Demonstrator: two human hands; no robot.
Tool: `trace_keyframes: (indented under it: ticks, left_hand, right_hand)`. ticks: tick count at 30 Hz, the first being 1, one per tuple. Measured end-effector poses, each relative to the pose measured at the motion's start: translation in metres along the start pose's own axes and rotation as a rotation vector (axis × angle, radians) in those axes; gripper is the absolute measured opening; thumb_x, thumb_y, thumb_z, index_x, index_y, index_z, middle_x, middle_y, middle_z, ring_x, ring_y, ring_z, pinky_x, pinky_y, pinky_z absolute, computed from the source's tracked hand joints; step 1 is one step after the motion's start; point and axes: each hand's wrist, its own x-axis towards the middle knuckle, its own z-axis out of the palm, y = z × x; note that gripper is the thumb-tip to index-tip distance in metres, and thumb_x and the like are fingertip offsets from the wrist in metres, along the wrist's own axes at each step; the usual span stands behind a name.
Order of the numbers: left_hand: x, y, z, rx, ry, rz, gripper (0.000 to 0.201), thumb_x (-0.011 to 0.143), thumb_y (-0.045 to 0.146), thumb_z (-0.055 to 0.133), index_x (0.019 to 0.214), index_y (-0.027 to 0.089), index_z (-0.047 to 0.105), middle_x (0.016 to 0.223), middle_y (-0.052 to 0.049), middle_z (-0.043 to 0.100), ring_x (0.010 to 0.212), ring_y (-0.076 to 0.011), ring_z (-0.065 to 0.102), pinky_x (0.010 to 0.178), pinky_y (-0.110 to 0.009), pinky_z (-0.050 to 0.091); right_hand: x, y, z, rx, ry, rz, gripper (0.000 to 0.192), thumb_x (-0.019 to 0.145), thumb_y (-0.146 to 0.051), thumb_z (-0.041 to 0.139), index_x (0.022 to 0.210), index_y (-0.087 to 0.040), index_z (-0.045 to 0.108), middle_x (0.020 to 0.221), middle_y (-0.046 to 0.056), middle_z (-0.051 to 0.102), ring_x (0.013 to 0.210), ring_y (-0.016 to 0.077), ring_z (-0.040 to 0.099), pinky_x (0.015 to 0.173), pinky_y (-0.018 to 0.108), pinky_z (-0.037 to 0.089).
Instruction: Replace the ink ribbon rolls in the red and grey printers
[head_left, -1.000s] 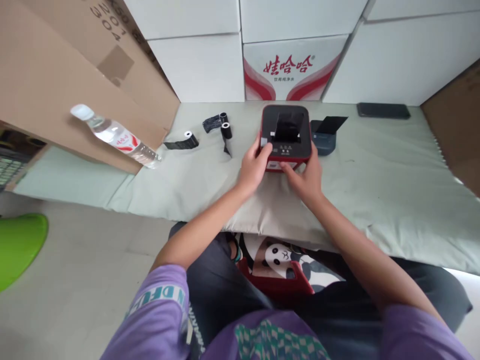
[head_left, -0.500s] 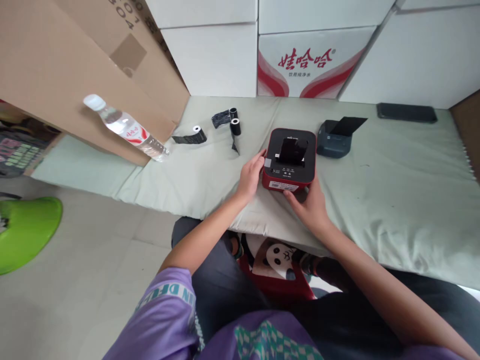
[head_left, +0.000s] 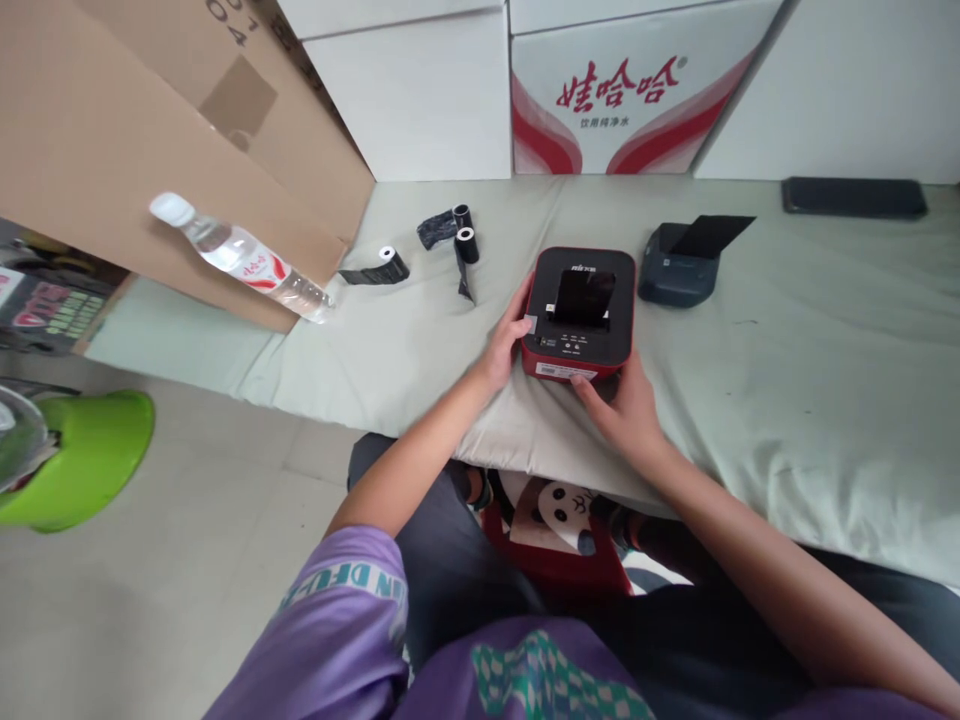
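A red box-shaped label printer (head_left: 551,340) with a black top sits on the cloth-covered surface, a black strip (head_left: 583,297) standing out of its slot. My left hand (head_left: 508,343) is closed around its left side, the thumb at a small grey patch on the top edge. My right hand (head_left: 626,405) grips the front right corner, its thumb against the white label on the front; the other fingers are partly hidden. Just to the right stands a smaller dark printer (head_left: 677,278), also with a black strip (head_left: 712,236) sticking out.
Three small rolls of black tape lie left of the printer, one of them the front roll (head_left: 388,265). A water bottle (head_left: 251,262) leans by a cardboard box (head_left: 187,150). White cartons (head_left: 420,110) line the back, and a black phone (head_left: 855,197) lies at right.
My left thumb has shifted onto the grey patch at the printer's left edge. The camera view has tilted slightly; my right hand keeps its grip and the printer has hardly moved.
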Motion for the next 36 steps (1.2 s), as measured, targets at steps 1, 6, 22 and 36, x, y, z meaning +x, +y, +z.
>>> trace_keyframes:
  ticks: [1,6,22,36]
  left_hand:
    - [0.001,0.000,0.000,-0.018,-0.007,0.011,0.065,0.089,0.052,0.053,0.151,0.031,0.062,0.162,0.003,0.060,0.165,-0.0209,0.035,0.138,-0.039,0.029]
    - [0.005,0.002,0.002,-0.092,0.004,0.000,0.067,0.084,0.043,0.056,0.149,0.032,0.060,0.166,0.006,0.055,0.164,-0.0225,0.039,0.137,-0.041,0.032]
    - [0.011,0.019,0.003,-0.093,0.088,-0.190,0.082,0.068,0.026,0.054,0.150,0.023,0.056,0.165,-0.002,0.057,0.155,-0.0280,0.050,0.124,-0.042,0.048]
    - [0.011,0.022,0.001,-0.049,0.079,-0.219,0.080,0.068,0.025,0.056,0.148,0.027,0.056,0.164,-0.001,0.057,0.154,-0.0295,0.051,0.119,-0.044,0.050]
  right_hand:
    - [0.000,0.000,0.000,-0.003,0.000,0.000,0.072,0.094,-0.057,0.069,0.157,-0.031,0.045,0.149,0.016,0.062,0.132,0.0409,0.064,0.110,0.068,0.055]
    - [0.000,0.002,0.002,0.002,0.016,-0.013,0.070,0.093,-0.058,0.070,0.152,-0.027,0.048,0.144,0.018,0.065,0.131,0.0418,0.064,0.108,0.070,0.054]
    - [0.001,0.001,0.002,-0.009,0.017,-0.042,0.064,0.095,-0.054,0.068,0.152,-0.035,0.049,0.147,0.012,0.063,0.131,0.0409,0.065,0.108,0.070,0.055]
    - [0.002,0.003,0.002,-0.019,0.015,-0.062,0.063,0.094,-0.053,0.068,0.150,-0.032,0.048,0.139,0.013,0.065,0.126,0.0404,0.065,0.106,0.068,0.055]
